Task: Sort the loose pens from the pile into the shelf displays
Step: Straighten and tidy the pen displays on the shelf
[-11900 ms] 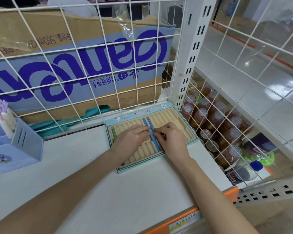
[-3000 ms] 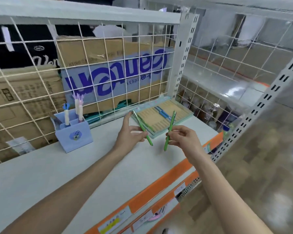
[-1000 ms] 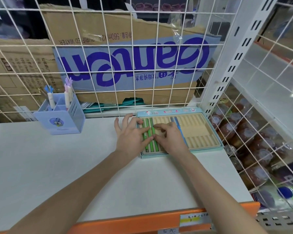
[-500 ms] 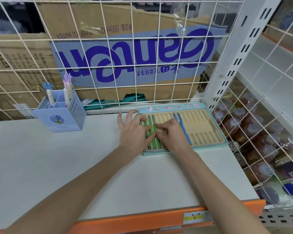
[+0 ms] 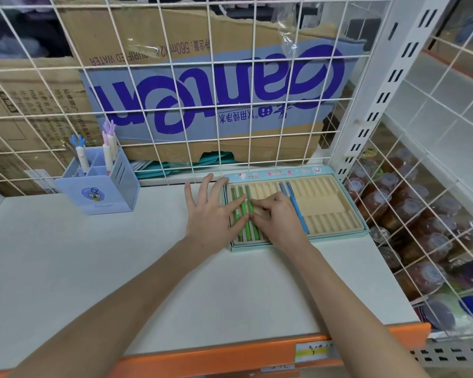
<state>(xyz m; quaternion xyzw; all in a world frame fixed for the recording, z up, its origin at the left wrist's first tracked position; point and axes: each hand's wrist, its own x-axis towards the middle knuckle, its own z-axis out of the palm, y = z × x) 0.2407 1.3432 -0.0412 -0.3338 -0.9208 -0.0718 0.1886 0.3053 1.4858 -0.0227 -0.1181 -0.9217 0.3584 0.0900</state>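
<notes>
Three green pens (image 5: 247,214) lie in the leftmost slots of the tray (image 5: 339,236), at the shelf's (image 5: 93,268) back right corner. Left hand (image 5: 210,211) flat, fingers straight, thumb touching the pens. Right hand (image 5: 276,214) fingers bent, tips pressing the third pen; real grip unclear. Two blue pens (image 5: 295,208) mid-tray. Pen holder (image 5: 99,186) at back left.

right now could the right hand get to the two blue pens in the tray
Probably yes. The right hand rests in the tray right beside the blue pens, which lie uncovered in their grooves with nothing over them; its fingers are busy at the green pens.
</notes>
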